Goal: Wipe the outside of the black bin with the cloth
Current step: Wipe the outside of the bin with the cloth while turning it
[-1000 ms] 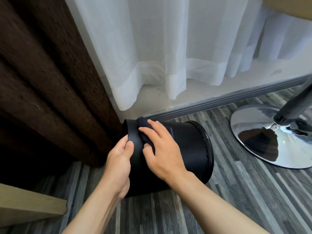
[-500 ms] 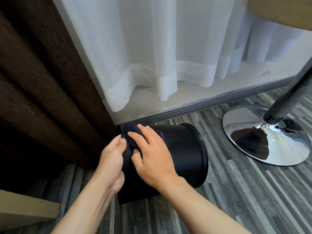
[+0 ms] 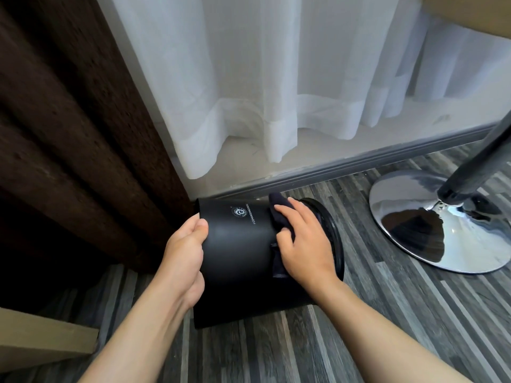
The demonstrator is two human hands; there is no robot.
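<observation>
Striped grey flooring (image 3: 387, 313) carries the tipped black bin (image 3: 237, 261), left hand (image 3: 185, 252) gripping it, right hand (image 3: 304, 244) pressing the cloth (image 3: 278, 214).

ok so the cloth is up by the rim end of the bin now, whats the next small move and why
Probably draw the cloth back along the black bin toward the left hand. The right hand presses it by the rim end, and the logo stretch between the hands lies uncovered.
</observation>
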